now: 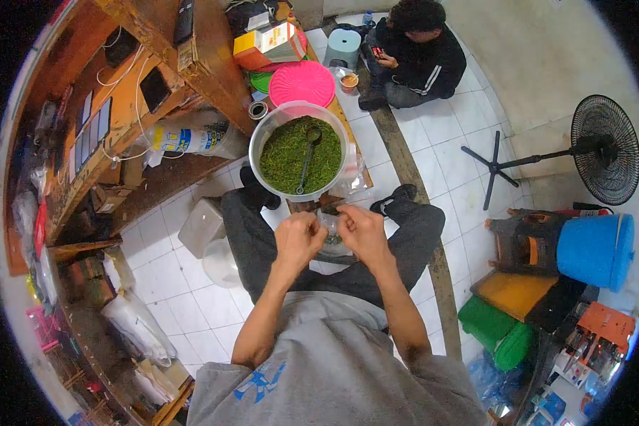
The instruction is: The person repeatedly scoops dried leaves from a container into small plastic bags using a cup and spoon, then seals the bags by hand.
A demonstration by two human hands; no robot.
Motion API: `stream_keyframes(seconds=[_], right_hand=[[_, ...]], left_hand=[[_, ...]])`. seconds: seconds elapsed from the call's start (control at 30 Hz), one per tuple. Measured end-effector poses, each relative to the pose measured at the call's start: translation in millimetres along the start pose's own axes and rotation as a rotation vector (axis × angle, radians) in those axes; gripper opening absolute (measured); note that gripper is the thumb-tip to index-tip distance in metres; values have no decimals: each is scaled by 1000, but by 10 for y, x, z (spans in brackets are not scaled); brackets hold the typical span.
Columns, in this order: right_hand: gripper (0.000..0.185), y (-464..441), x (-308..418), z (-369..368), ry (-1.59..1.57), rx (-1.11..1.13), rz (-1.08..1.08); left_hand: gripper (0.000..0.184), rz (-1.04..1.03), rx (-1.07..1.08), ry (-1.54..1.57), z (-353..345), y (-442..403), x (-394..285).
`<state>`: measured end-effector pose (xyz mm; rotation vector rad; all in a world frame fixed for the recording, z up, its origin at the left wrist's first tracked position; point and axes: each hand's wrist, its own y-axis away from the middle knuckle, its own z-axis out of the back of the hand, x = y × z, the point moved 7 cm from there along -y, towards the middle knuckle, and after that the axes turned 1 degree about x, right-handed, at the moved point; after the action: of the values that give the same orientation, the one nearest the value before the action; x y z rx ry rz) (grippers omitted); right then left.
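Observation:
Both hands are raised side by side over my lap, a small gap between them. My left hand (300,238) has its fingers curled together in a pinch. My right hand (363,231) is likewise closed, fingertips pressed together. Between and below them shows something clear, perhaps a plastic bag (331,221); its contact with the fingers is hard to make out. Just beyond the hands stands a large translucent tub (257,175) of chopped green leaves (280,153), with a dark spoon (307,163) lying on top of the leaves.
A pink lid (302,84), a book-like box (270,46) and a small cup (348,82) lie beyond the tub. Another person (422,57) sits at the upper right. A fan (605,149) and blue bucket (593,248) stand right; wooden shelves (213,78) are left.

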<state>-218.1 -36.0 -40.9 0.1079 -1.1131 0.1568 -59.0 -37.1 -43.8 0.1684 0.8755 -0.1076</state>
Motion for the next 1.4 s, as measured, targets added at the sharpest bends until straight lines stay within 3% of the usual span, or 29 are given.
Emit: stream_keyframes(seconds=[0.07,0.1,0.17,0.2,0.27,0.3,0.37,0.43,0.47,0.53,0.6,0.67,0.7,0.83,0.87,0.93,1.0,1.07,1.23,1.4], right_hand=[[28,-47,57,50,223,-256,172],[28,-84,143,56,225,-241,186],[23,-151,206,40,-61,-179,10],[23,-152,195,-2,-66,-156,18],[21,-158,49,-74,-162,-80,-9],[16,-170,3,-93,-416,-80,-92],[15,-206,3,0,-522,-67,-161],[16,-241,33,7,-711,-40,-232],[16,-247,98,12,-705,-27,-230],[14,-254,223,114,-820,-154,-206],[16,-239,155,290,-831,-216,-167],[19,-191,-7,432,-692,-232,-200],[15,-170,-36,451,-661,-244,-225],[10,-180,62,283,-625,-148,-235],[10,-183,89,255,-624,-143,-236],[11,-172,153,231,-542,-88,-222],[11,-136,72,351,-564,-111,-190],[11,-120,76,460,-506,-112,-236],[19,-167,224,237,-472,-15,-220],[27,-139,361,128,-414,202,-247]], left_hand=[[23,-83,-127,-196,105,20,-156],[23,-72,-145,-193,151,10,-192],[24,21,-119,15,227,-18,-170],[24,38,-136,13,290,-17,-164],[24,7,-145,300,384,-44,-153],[19,-80,-240,327,478,-25,-154],[29,-27,-374,423,559,-41,-78],[52,99,-354,849,478,-72,121],[52,102,-367,854,503,-55,194],[46,139,-125,955,434,-68,327],[38,111,-304,791,748,-50,409],[35,197,-388,875,899,-37,702],[39,191,-313,926,871,-40,775],[55,305,-78,1248,571,22,77],[55,307,-82,1249,559,18,123],[55,188,-98,952,550,-36,219],[43,151,-274,835,742,-24,445],[43,206,-305,807,842,-12,708],[60,172,-25,944,598,-7,50],[65,210,12,909,499,-27,163]])
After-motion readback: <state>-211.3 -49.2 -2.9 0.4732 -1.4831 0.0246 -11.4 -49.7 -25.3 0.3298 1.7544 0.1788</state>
